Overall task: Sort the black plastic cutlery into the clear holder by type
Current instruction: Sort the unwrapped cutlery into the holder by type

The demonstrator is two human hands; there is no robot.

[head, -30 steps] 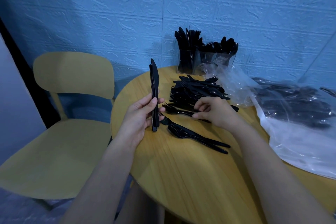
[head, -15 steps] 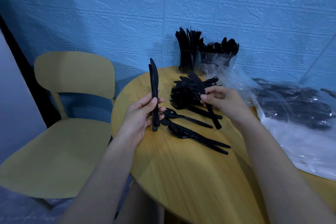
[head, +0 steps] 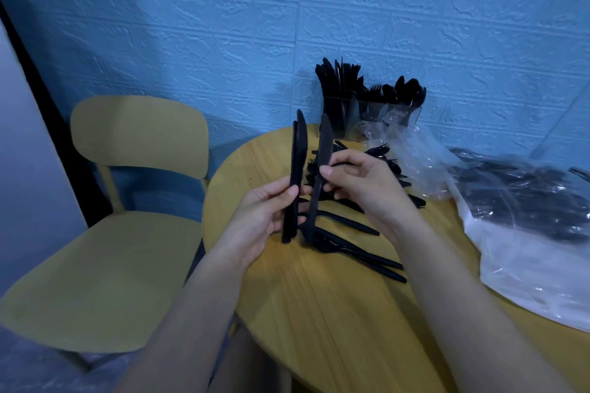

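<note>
Knives being gathered: your left hand point(head: 261, 217) grips a small upright stack of knives point(head: 295, 179), your right hand point(head: 360, 188) pinches one more knife point(head: 319, 182) just beside it. Next, probably merge them, then drop into the clear holder point(head: 370, 120) at the table's point(head: 319, 313) far edge, likely knife side. Unsorted pile point(head: 351, 220) remains.

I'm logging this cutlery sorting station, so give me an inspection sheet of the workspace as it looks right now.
Surface: round wooden table, bare near the front edge.
Job's things: clear holder at the back, already stocked with upright black cutlery; loose cutlery pile mid-table.
Clutter: plastic bag of more cutlery on the right; crumpled empty wrap by the holder.
Grips: left hand holds a stack of knives upright; right hand pinches a single knife beside them.
Cables: nothing seen.
Surroundings: blue textured wall; yellow chair on the left.
</note>
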